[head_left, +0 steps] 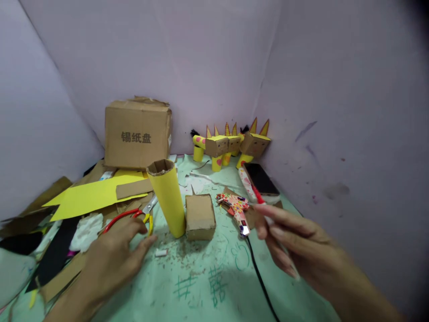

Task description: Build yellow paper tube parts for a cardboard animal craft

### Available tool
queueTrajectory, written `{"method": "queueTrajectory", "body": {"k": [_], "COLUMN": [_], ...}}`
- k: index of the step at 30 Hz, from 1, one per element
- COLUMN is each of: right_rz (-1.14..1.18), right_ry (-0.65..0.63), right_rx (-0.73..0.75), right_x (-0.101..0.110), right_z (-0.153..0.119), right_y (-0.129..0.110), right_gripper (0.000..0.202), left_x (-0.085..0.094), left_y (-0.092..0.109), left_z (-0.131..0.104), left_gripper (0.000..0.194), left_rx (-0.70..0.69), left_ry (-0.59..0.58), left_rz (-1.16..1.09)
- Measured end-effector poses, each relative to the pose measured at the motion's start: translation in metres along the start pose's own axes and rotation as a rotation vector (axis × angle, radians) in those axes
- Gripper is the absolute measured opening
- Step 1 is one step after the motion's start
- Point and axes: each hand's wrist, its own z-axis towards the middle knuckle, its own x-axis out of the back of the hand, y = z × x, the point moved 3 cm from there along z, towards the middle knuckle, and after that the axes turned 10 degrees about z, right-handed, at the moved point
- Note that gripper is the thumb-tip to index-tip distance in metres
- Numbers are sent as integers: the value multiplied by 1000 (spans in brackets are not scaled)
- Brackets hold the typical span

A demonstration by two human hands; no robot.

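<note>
My right hand (295, 241) pinches a slim pen-like marker (258, 195) with a red end; the fingers hide much of its pale barrel. My left hand (117, 250) is low over the table with thumb and fingers apart, holding nothing. Just beyond it lie scissors (122, 218) with red handles and a yellow handle loop (150, 223). A yellow-covered cardboard tube (168, 201) stands upright, leaning slightly, beside a small brown cardboard box (200, 217). Between that box and my right hand lies a flower-patterned glue gun (237, 208) with a black cord.
Cardboard and yellow paper (90, 197) pile up at the left. A large carton (138, 134) stands behind them. Several yellow box-headed animal figures (217, 146) are at the back, near a phone (260, 179). An eraser-like piece (161, 253) lies on the green tabletop (201, 290).
</note>
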Motion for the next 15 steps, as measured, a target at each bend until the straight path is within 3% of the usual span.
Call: {"method": "queueTrajectory", "body": {"k": [2, 5, 9, 13, 15], "right_rz": [95, 180, 8, -235, -325], "right_ry": [23, 25, 45, -95, -99], "right_rx": [116, 243, 286, 220, 162], "right_x": [-4, -10, -12, -14, -14], "right_z": [17, 46, 73, 70, 67], "right_y": [-6, -1, 29, 55, 62], "right_gripper": [26, 33, 37, 51, 62], "left_x": [-5, -19, -37, -44, -47], "left_y": [-7, -6, 6, 12, 13], "left_z": [9, 24, 31, 25, 23], "left_gripper": [44, 66, 59, 52, 50], "left_rx": [181, 248, 203, 237, 256], "left_ry": [-55, -205, -336, -352, -372], "left_rz": [-85, -347, -632, -692, -696]}}
